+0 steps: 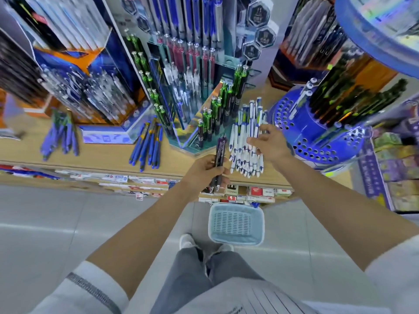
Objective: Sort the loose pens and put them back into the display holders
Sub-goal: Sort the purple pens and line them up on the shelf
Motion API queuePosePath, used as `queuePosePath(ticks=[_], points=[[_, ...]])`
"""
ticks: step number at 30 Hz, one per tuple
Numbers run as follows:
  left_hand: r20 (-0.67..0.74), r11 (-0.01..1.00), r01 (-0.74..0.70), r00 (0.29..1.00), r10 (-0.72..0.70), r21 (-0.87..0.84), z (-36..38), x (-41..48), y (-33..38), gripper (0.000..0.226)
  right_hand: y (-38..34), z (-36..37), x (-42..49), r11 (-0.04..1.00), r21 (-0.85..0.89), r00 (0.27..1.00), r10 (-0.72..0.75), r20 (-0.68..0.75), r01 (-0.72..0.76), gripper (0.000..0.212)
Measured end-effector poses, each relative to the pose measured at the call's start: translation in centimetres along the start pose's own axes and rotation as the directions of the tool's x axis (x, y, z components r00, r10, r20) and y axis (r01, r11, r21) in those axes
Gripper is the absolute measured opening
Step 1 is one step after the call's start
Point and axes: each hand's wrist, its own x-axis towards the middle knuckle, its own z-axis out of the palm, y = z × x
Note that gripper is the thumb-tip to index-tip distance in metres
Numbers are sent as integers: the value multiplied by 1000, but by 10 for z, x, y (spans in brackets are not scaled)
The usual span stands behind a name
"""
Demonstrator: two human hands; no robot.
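The left hand (207, 169) is clenched around a small bundle of dark purple plastic pens (219, 155), held just left of the heap of white-and-blue plastic pens (247, 141) lying on the wooden surface (102, 155). The bundle's long axis runs nearly upright in view, tips toward the person, caps toward the displays. The right hand (271, 143), fingers spread and released, rests on the white heap's right side; a careless sweep could roll those pens off the surface's edge.

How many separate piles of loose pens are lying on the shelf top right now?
3: purple pens at left, blue pens in the middle, white pens under the right hand. Displays may hide more.
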Motion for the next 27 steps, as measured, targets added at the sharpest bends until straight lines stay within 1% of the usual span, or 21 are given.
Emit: queuePosePath(ticks=[4,9,14,16,19,24,27], points=[[0,1000,3,1000,-3,0,-2,3,-1,22,5,6,5,985,-142,992,-111,-53,103,52],[7,1000,-1,1000,1,-10,-5,5,-3,23,-2,8,16,967,-189,973,-197,-122,172,48],[2,1000,5,1000,-5,-18,-6,5,-4,23,0,15,18,949,-253,959,-234,-161,189,45],[0,1000,7,1000,-7,-16,-6,4,-4,23,-2,18,16,941,-268,952,-258,-166,209,47],[2,1000,6,1000,-6,-12,-7,3,-3,23,-1,20,16,949,-249,950,-244,-194,193,52],[4,1000,-1,1000,1,-17,-6,1,-4,22,8,18,19,925,-310,944,-281,-173,219,37],[-2,1000,-8,1000,8,-19,-5,-1,-6,22,7,16,8,924,-282,936,-312,-161,259,33]])
